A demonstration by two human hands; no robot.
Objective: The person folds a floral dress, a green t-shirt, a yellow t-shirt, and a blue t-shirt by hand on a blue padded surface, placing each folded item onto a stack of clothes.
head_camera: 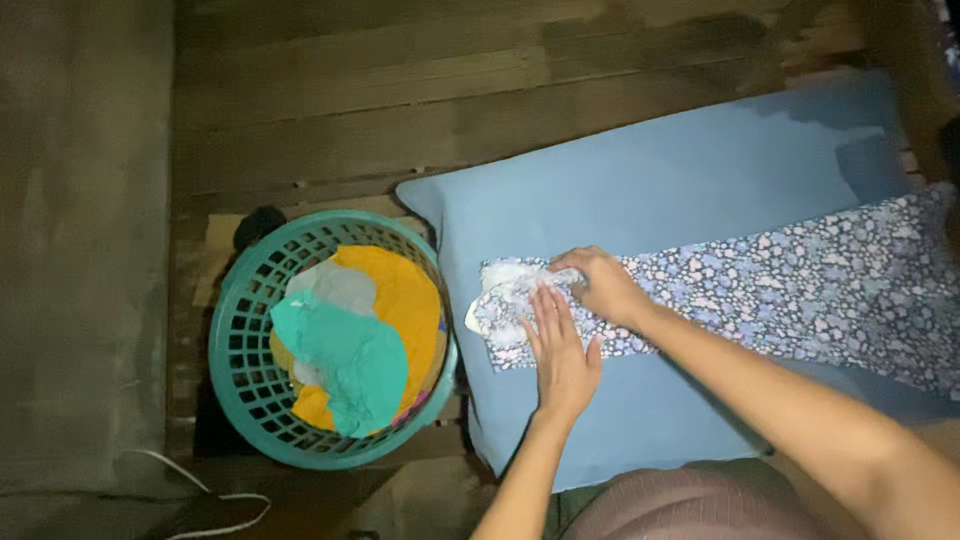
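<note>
A long floral garment (800, 290), purple-blue with pale flowers, lies stretched across a blue pillow (660, 170). Its left end is bunched up, showing a pale lining (505, 285). My left hand (560, 350) lies flat on that end, fingers together, pressing the cloth down. My right hand (600, 285) sits just above it and pinches the bunched edge of the garment between fingers and thumb.
A round teal plastic basket (235, 340) stands left of the pillow, holding orange, teal and grey clothes (360, 330). Dark wooden boards (400, 100) form the floor. A white cord (210, 495) lies at the lower left. My knees (690, 505) are at the bottom.
</note>
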